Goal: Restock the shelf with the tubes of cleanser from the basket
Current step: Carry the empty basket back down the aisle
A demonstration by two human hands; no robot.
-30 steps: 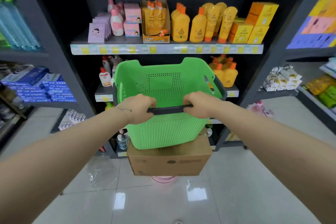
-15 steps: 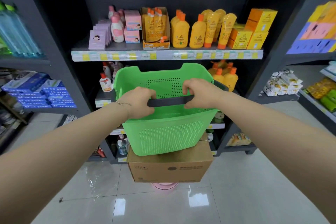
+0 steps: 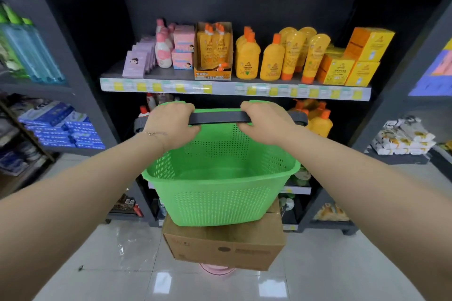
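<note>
- One green perforated basket [image 3: 215, 200] with a dark handle [image 3: 220, 117] is above a cardboard box [image 3: 225, 247], before the shelf [image 3: 232, 90] of orange tubes [image 3: 293, 54].
- Both the left grip [image 3: 171, 127] and right grip [image 3: 266, 124] clench that handle, fingers curled over it.

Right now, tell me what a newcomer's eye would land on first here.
The bright green basket in the centre stands out first, gripped by its dark handle with the left hand and right hand, above a cardboard box. What shows of its inside looks empty. Behind it, a row of yellow bottles with orange caps fills the right half of the middle shelf.
</note>
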